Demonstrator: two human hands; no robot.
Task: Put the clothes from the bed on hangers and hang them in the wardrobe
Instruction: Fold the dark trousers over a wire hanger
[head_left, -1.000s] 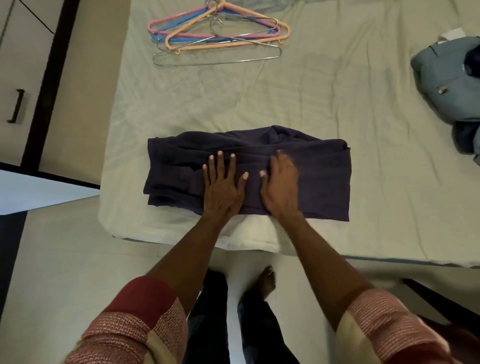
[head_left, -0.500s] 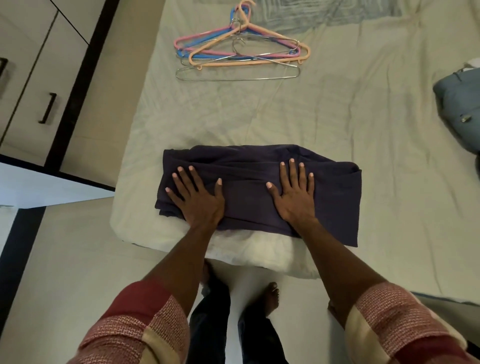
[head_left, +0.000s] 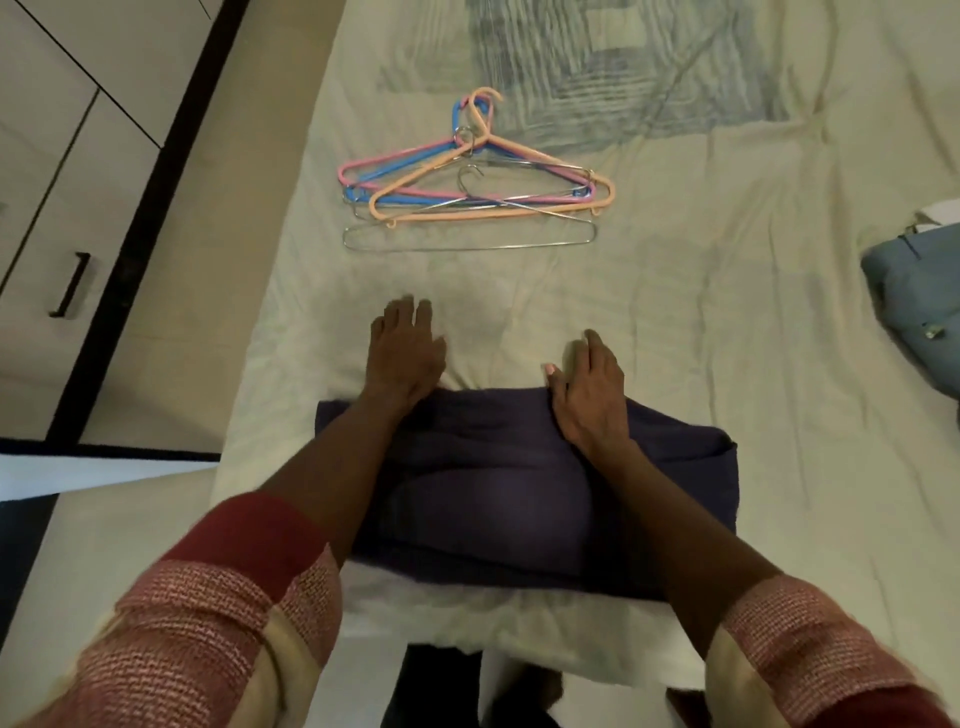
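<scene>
Head view. Left hand (head_left: 405, 353): grip apart, fingers straight and close together, palm down. It lies at the far edge of the dark folded garment (head_left: 519, 483), heel on the cloth, fingers extending past it over the pale bed sheet (head_left: 727, 322). Holds nothing.

Right hand (head_left: 592, 395): fingers slightly bent, thumb out to the left along the garment's far edge. Whether the fingertips catch the cloth or only rest there cannot be told; they are partly blurred. Palm faces down, wrist over the garment.

Both forearms reach forward from the near side of the bed, crossing above the garment; sleeves red and cream, pushed up.

Garment: folded into a wide rectangle, flat on the bed near its near edge.

Hangers (head_left: 478, 187): loose pile farther up the bed, well apart from the hands; peach, pink, blue plastic and bare wire, overlapping.

Blue-grey clothing (head_left: 914, 312) at the right frame edge, on the bed.

Wardrobe doors (head_left: 57, 208) at left, with a dark handle.
</scene>
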